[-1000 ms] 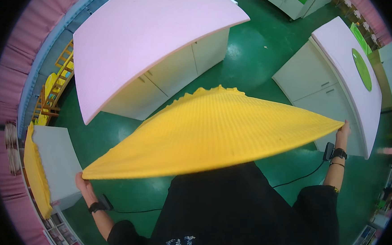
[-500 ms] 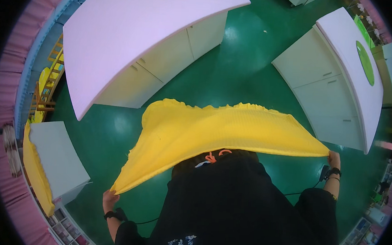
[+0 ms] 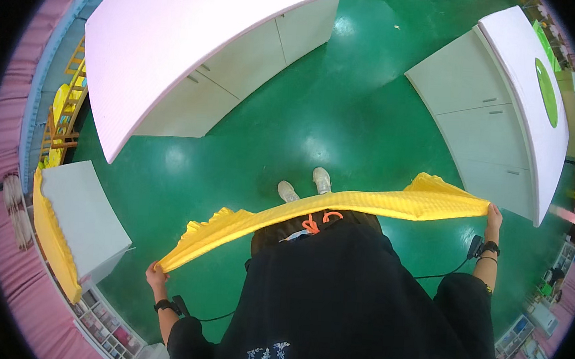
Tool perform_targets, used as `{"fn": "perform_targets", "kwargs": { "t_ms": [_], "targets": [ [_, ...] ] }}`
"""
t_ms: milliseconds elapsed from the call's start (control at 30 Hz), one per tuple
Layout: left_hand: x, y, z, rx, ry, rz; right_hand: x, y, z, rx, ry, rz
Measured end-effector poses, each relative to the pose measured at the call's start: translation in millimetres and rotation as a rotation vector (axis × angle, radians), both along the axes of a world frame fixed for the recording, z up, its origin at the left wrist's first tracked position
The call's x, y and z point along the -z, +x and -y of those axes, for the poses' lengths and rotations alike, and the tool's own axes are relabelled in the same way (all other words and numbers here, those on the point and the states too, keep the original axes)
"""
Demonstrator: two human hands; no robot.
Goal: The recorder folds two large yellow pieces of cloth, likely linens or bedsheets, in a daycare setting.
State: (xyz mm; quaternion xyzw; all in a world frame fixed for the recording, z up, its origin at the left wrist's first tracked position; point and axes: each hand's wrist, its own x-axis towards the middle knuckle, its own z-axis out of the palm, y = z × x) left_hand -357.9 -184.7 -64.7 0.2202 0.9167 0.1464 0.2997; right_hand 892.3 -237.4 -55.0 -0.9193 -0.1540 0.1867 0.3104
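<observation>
A yellow cloth (image 3: 352,202) with a ruffled edge stretches across in front of my body, pulled taut between my hands. On the left, my left hand (image 3: 156,275) is closed on one corner of it. My right hand (image 3: 494,216) pinches the opposite corner at the right, a little higher in view. The cloth hangs down steeply, so mostly its narrow upper band shows, with the ruffle peeking out near both ends. Beyond its middle, my light shoes (image 3: 321,180) stand on the floor. Each wrist wears a dark strap with a small device and a cable.
A large pale-topped cabinet (image 3: 197,49) stands ahead to the left. Another white cabinet (image 3: 495,113) with a green oval on top is at the right. Near my left side is a grey-white box-shaped unit (image 3: 88,210) with yellow cloth along its side. The floor (image 3: 343,130) is green.
The cloth has dropped from billowing out ahead to hanging down, exposing my shoes. My left hand has risen slightly and moved left; both hands keep their corners.
</observation>
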Motion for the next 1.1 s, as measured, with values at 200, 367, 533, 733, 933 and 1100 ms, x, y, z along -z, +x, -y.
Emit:
{"fn": "perform_targets", "kwargs": {
  "t_ms": [200,367,533,733,933,1100],
  "targets": [
    [-30,-33,22,0.052,-0.124,-0.166,-8,-79,-81,0.226,0.25,-0.205],
    [-30,-22,21,0.107,-0.179,-0.147,-19,-71,-75,0.116,0.44,-0.532],
    [-25,-36,43,-0.247,0.122,0.032,-23,-49,-45,0.239,0.068,-0.467],
    [-29,-28,85,-0.297,0.114,-0.055,-2,-75,-2,0.058,-0.685,-0.182],
    [-35,-51,128,-0.461,-0.161,-0.002,24,-90,69,0.082,-0.909,-0.065],
    [-30,-45,106,-0.525,-0.107,0.08,32,-63,110,0.226,-0.92,-0.321]
  ]
}}
